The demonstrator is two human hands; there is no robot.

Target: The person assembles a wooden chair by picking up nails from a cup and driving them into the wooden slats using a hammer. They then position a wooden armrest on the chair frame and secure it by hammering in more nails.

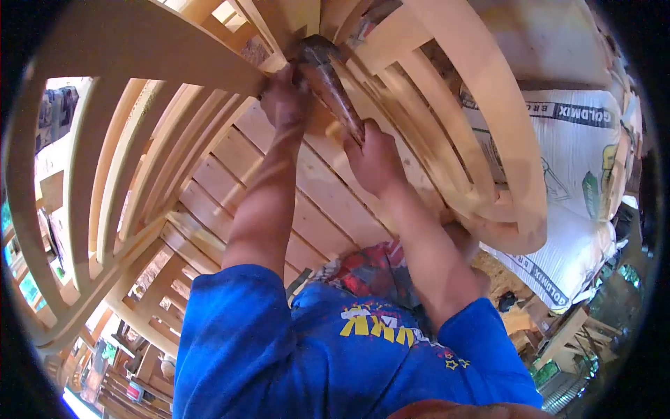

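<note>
My right hand [375, 157] is closed around the narrow end of a dark, worn, hammer-like tool [335, 87]. The tool slants up and left, its wider dark end close to the corner where the wooden pieces meet. Right beside that end is my left hand [285, 101], slightly blurred, its fingers curled in at the end of a wide wooden board [153, 42]. What those fingers grip is hidden. Below both hands lie pale wooden slats [321, 185] with narrow gaps between them.
Curved wooden slats [118, 160] rise on the left, and a rounded wooden frame [488, 91] curves along the right. Beyond it are white printed sacks [576, 160]. More slatted wooden pieces [150, 307] stand at lower left.
</note>
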